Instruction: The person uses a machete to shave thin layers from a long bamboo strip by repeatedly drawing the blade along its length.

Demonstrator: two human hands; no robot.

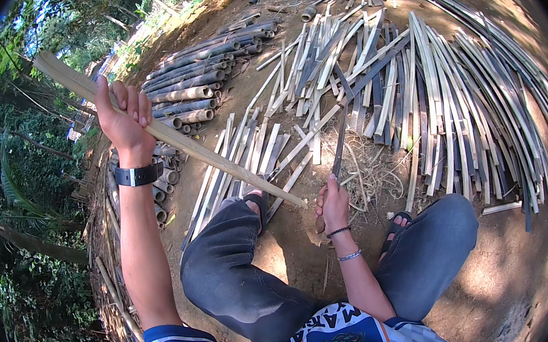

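Observation:
My left hand (pixel 124 114) is raised at the left with its fingers wrapped round a long pale bamboo strip (pixel 212 156). The strip slants down to the right, and its lower end comes close to my right hand (pixel 333 203). That right hand is closed on the handle of a long knife (pixel 340 147). Its dark, narrow blade points away from me, over loose shavings. The lower end of the strip and the knife are apart.
Split bamboo strips (pixel 439 93) lie fanned out at the right, with more strips (pixel 245 147) ahead of my left leg. Whole bamboo poles (pixel 192 93) are stacked at the far left. Curly shavings (pixel 371 177) cover soil beyond my right hand. My bent knees flank the work spot.

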